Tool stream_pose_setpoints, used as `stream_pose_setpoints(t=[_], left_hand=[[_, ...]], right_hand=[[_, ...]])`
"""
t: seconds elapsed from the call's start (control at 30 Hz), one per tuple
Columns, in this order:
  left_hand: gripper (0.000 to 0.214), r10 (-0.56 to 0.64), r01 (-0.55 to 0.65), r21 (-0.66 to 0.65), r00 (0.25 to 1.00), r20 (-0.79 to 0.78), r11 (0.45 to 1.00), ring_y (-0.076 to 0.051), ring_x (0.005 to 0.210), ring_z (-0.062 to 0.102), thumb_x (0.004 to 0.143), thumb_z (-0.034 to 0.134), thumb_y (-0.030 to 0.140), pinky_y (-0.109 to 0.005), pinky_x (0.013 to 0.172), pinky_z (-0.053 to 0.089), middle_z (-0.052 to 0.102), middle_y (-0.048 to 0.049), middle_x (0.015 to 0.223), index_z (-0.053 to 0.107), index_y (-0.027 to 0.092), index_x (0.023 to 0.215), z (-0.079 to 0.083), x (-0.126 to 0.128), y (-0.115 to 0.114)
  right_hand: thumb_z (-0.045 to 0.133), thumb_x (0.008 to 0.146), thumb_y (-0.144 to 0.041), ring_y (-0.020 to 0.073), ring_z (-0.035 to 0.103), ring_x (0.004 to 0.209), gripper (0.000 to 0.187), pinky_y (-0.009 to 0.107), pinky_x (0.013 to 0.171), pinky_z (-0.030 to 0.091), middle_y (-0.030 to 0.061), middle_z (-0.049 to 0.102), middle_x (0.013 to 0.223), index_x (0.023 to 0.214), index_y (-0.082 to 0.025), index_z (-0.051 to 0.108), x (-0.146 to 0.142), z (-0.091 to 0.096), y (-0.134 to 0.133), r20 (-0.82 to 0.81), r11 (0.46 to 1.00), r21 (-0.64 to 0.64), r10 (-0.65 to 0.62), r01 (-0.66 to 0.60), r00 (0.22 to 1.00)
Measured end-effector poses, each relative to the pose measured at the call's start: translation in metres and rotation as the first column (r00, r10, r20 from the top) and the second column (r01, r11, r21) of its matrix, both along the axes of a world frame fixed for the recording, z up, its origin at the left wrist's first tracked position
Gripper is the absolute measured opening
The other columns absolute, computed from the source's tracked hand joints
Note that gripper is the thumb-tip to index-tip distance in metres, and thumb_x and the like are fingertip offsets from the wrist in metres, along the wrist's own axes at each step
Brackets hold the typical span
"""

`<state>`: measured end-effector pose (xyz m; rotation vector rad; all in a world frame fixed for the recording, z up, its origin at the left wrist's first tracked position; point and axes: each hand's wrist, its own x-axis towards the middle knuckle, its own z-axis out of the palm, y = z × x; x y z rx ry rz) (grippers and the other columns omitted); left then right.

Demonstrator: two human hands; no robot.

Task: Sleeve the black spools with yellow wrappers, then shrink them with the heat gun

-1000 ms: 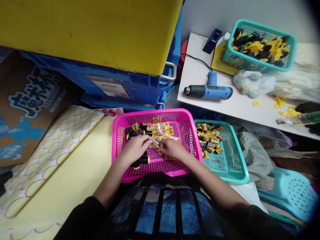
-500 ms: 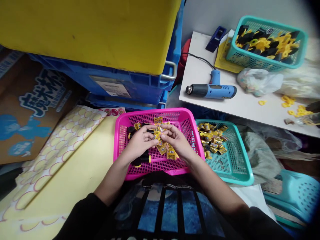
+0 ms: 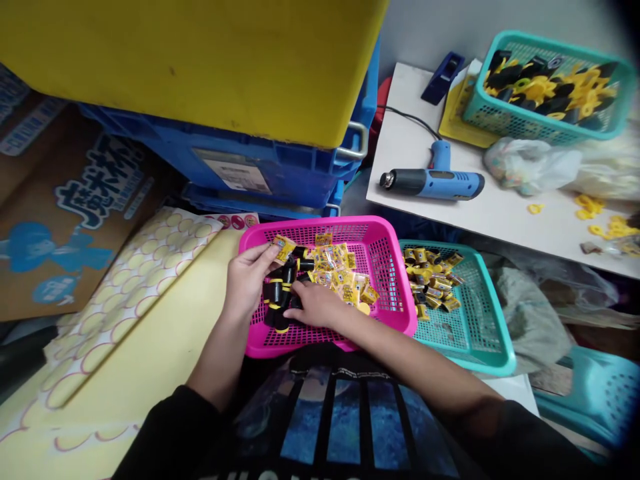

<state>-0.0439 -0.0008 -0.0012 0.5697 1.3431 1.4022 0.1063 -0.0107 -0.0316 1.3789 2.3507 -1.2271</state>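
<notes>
Your view, catalogued. Light: soft, even, indoor; source not visible. Shadows: deepest beneath the blue crates (image 3: 225,170). Glare: none harsh. Corners: dark, rounded falloff, heaviest top right. Edges: wide-lens bending, seen along the white table (image 3: 400,140). Focus: acceptably sharp throughout, including the pink basket (image 3: 310,230).

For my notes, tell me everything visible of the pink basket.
The pink basket is a rectangular plastic basket with mesh walls and floor and a solid rim. It sits in front of the person's torso, beside a teal basket. Yellow packets and black cylindrical pieces lie inside. The left hand holds a packet over it; the right hand rests among the pieces.
</notes>
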Motion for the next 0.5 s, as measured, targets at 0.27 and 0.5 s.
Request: stream_pose_setpoints(t=[0.27, 0.5], left_hand=[[0.036, -0.089, 0.098, -0.104, 0.992, 0.091, 0.99, -0.007, 0.056, 0.061, 0.054, 0.087, 0.031, -0.018, 0.056, 0.052, 0.075, -0.0036, 0.083, 0.076, 0.016, 0.084, -0.004, -0.001, -0.002], [0.039, -0.23, 0.23, -0.185, 0.973, 0.022, 0.955, -0.016, 0.071, 0.067, 0.059, 0.084, 0.04, -0.026, 0.066, 0.054, 0.075, -0.0059, 0.084, 0.076, 0.017, 0.089, -0.008, -0.007, -0.004]], right_hand=[[0.066, 0.073, -0.027, 0.0322, 0.066, 0.098, 0.05, 0.038, 0.077, 0.05, 0.0202, 0.067, 0.111, 0.12, -0.014, 0.055, 0.007, 0.004, 0.005, 0.192, 0.998, -0.044, 0.06, -0.052, 0.98], [0.06, 0.077, -0.028, 0.0195, 0.063, 0.082, 0.015, 0.032, 0.074, 0.046, 0.0024, 0.067, 0.088, 0.091, -0.022, 0.063, 0.05, 0.005, -0.003, -0.292, 0.923, -0.229, -0.369, 0.31, 0.882]])
